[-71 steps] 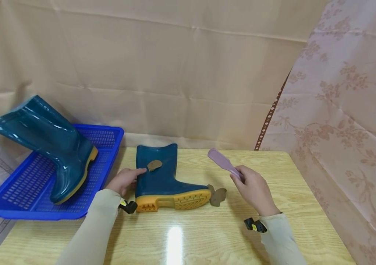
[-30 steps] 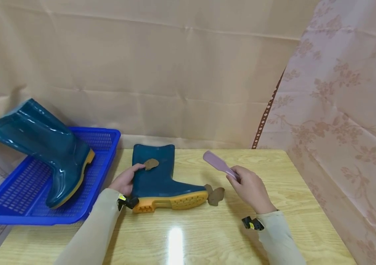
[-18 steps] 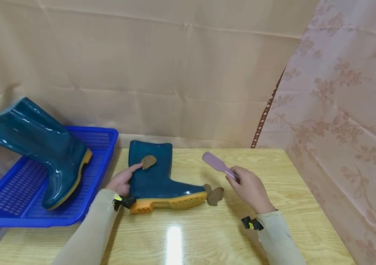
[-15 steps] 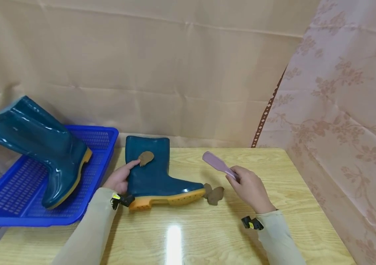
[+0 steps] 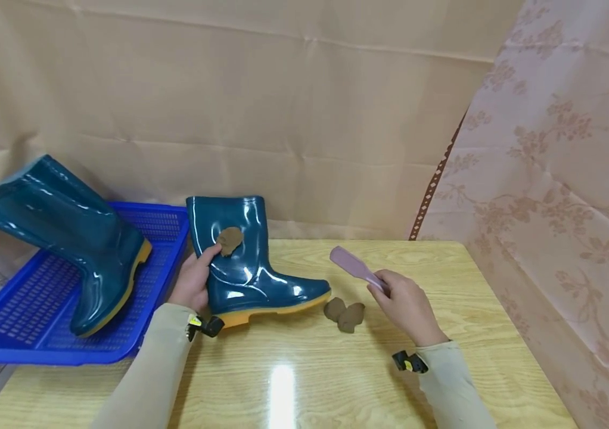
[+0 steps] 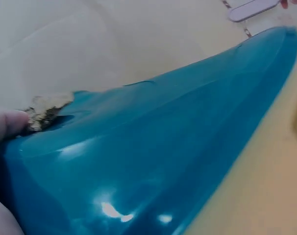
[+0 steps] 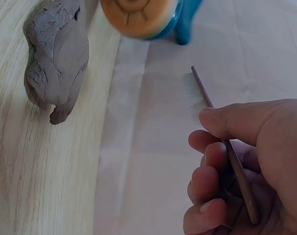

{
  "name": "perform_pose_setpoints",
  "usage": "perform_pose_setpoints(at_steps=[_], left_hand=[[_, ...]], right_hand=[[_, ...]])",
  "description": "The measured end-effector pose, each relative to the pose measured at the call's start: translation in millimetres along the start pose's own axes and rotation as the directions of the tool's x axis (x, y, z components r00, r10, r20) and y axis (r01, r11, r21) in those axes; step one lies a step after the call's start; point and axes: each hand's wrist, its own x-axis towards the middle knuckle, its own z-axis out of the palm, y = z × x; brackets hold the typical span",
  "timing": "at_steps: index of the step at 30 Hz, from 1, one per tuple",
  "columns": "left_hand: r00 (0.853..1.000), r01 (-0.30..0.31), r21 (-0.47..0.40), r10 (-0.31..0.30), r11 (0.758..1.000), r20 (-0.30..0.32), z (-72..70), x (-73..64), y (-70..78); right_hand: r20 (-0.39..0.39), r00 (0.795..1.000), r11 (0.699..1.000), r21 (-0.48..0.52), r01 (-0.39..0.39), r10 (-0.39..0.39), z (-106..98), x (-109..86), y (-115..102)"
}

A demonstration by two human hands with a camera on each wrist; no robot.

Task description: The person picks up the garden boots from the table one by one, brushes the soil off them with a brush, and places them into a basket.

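Note:
My left hand [image 5: 193, 283] grips a dark teal rubber boot [image 5: 240, 271] at the back of its shaft, the thumb lying on its side. By the thumb tip a brown clay-like lump [image 5: 230, 240] sticks to the shaft. The boot stands tilted, toe to the right, yellow sole downward; whether it touches the table is unclear. My right hand [image 5: 406, 307] holds a flat purple brush [image 5: 355, 264] by its handle, apart from the boot. Pale bristles [image 7: 193, 93] show in the right wrist view. Brown clay-like lumps [image 5: 351, 317] lie on the table between boot toe and right hand.
A second teal boot [image 5: 90, 238] leans in a blue plastic basket [image 5: 63, 357] at the left. Behind the wood-grain table [image 5: 336, 381] hangs a beige cloth [image 5: 283, 119], with a flowered cloth [image 5: 567, 208] along the right side.
My left hand has raised the boot from lying on its side and turned it more upright, sole swinging downward. Its toe has come away from the lumps. My right hand stays nearly still with the brush.

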Motion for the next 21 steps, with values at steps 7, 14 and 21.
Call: perform_pose_setpoints(at_steps=[7,14,21], left_hand=[[0.980,-0.169,0.019,0.170,0.985,-0.101,21.0,-6.1,2.2],[0.928,-0.329,0.105,0.342,0.939,-0.150,44.7,-12.0,-7.2],[0.893,-0.428,0.242,0.449,0.871,-0.037,60.1,-18.3,-19.6]], right_hand=[[0.002,1.000,1.000,0.011,-0.004,0.004,2.3,-1.1,1.0],[-0.038,0.999,0.999,0.038,0.020,-0.018,4.9,-0.8,-5.4],[-0.101,0.980,0.980,0.092,0.178,-0.169,14.5,6.0,-38.9]])
